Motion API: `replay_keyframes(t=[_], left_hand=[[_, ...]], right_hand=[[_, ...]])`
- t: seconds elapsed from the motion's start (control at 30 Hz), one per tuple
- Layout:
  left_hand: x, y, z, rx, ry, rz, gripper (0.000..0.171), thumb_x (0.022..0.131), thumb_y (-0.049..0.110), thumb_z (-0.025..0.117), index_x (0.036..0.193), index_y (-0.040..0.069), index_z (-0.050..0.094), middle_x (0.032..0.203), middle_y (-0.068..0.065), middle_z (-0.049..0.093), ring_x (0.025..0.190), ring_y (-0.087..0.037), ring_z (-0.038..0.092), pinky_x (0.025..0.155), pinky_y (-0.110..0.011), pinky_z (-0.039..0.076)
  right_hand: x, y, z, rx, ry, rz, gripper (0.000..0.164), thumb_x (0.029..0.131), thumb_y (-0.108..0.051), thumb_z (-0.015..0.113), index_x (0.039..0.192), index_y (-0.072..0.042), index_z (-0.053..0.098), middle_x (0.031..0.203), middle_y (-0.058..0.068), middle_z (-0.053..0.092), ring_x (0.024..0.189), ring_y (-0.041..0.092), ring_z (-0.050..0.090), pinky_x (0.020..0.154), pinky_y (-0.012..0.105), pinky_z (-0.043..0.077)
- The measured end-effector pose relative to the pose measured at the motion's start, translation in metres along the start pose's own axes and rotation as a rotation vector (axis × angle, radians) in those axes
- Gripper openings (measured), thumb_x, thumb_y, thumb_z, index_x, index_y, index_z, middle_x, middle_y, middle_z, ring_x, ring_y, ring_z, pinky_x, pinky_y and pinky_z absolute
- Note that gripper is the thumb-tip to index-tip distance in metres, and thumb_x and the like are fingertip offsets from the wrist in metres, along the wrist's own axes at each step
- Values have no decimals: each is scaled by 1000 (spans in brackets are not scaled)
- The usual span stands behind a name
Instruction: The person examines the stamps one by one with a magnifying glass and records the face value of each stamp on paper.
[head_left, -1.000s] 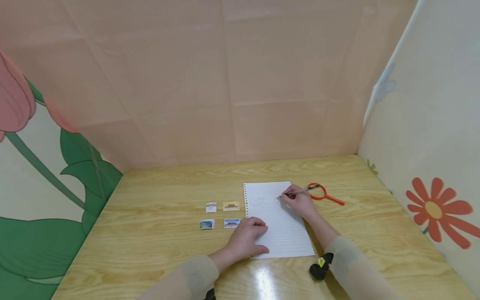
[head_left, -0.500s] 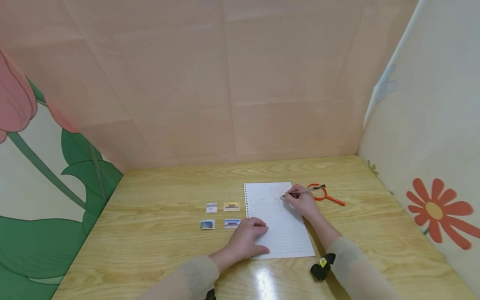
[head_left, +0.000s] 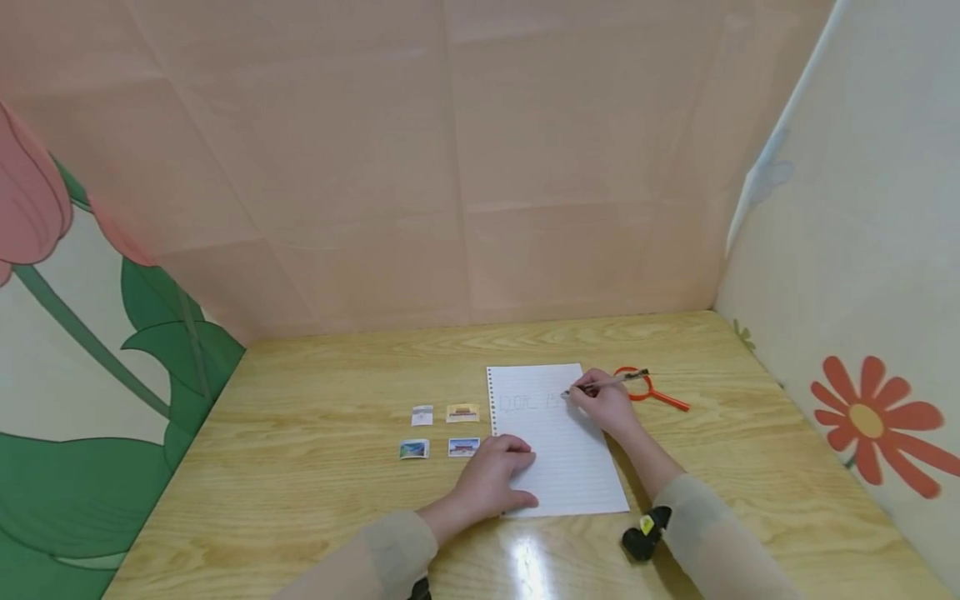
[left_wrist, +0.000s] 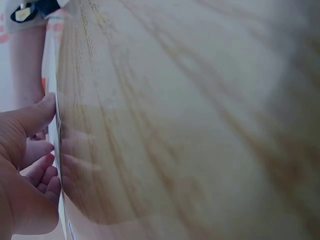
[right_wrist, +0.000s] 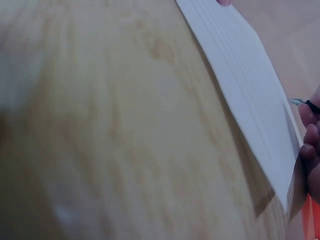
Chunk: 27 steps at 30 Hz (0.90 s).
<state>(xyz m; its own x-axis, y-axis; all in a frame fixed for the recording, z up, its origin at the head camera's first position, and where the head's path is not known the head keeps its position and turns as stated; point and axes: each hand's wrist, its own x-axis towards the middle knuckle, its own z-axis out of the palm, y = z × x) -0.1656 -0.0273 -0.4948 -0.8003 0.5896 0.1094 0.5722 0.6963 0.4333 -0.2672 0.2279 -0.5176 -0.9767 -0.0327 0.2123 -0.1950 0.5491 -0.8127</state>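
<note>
My right hand [head_left: 604, 407] pinches a slim pen [head_left: 619, 379], its tip at the upper part of a lined sheet of paper [head_left: 566, 467]. Faint handwriting [head_left: 519, 403] runs along one line left of the tip. In the right wrist view the pen's pointed tip [right_wrist: 296, 101] shows at the paper's far edge, beyond my curled fingers. My left hand [head_left: 495, 477] rests on the lower left of the sheet, thumb and fingers spread apart and relaxed. Seen from the left wrist, that hand [left_wrist: 25, 165] lies along the paper, its fingertips touching it.
Several stamp-sized pictures lie left of the sheet, among them a yellow one [head_left: 462, 413] and a blue-green one [head_left: 414, 449]. A red magnifying glass [head_left: 670, 401] lies right of the paper, partly behind the pen. Walls enclose the wooden table [head_left: 322, 433].
Over the past second my right hand and the pen have shifted slightly right along the line, and more strokes show behind the tip. My left hand stays in place.
</note>
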Motion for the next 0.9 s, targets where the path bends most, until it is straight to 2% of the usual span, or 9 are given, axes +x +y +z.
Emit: replay_keyframes(t=[0.3,0.43,0.6,0.9], left_hand=[[0,-1,2,4,16,22,62,77,38,85,128,8,67,127,0,60,117,-17,50,104,-29,37],[0,-1,2,4,18,19,62,76,37,85,128,8,67,127,0,60,117,-17,51,104,-29,37],[0,-1,1,1,18,18,62,76,37,85,127,8,67,127,0,60,117,-17,51,104,-30,38],[0,-1,1,2,10,16,62,76,37,85,128,8,66,127,0,60,117,-17,51,105,-30,37]], right_hand=[[0,2,1,-35,-12,-41,5,85,-8,69,87,-5,65,74,2,59,63,17,51,54,25,42],[-4,1,-2,-39,-41,-69,6,83,-8,71,84,-9,65,74,1,59,64,17,50,54,25,42],[-8,2,-6,-31,-72,-106,4,83,-7,70,85,-7,66,72,0,59,63,16,50,54,25,42],[-7,4,-9,-67,-28,-29,5,87,-10,68,88,-5,66,76,4,58,62,17,49,52,26,42]])
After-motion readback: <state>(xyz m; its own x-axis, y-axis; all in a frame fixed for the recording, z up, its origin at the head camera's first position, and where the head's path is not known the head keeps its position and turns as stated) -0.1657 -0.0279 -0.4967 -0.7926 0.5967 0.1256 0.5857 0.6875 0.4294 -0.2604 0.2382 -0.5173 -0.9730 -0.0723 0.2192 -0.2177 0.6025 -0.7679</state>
